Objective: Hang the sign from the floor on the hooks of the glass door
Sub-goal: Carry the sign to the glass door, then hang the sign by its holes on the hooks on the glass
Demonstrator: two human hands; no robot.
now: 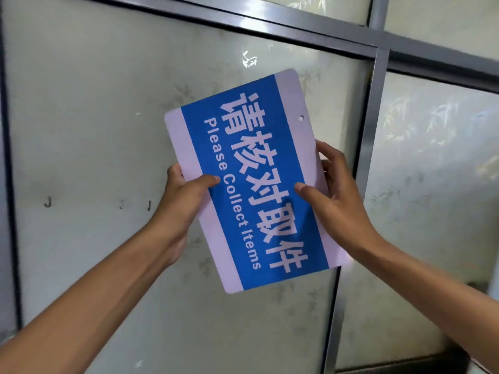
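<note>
Glass door [94,130] frosted, metal-framed. Sign [251,179] held up before it, turned on end, tilted. Both arms outstretched: left hand [183,203] and right hand [332,190] pinch opposite long edges, thumbs in front. Hooks [47,202] bare, lower left.

Left of the left hand [179,201] fingers, bare frosted glass door [89,125] lies open up to two small hooks [47,202] sticking out near wrist level. The sign [248,179] fills the span between both hands. Just beyond the right hand [333,190] fingertips stands a metal frame post [368,147].
</note>
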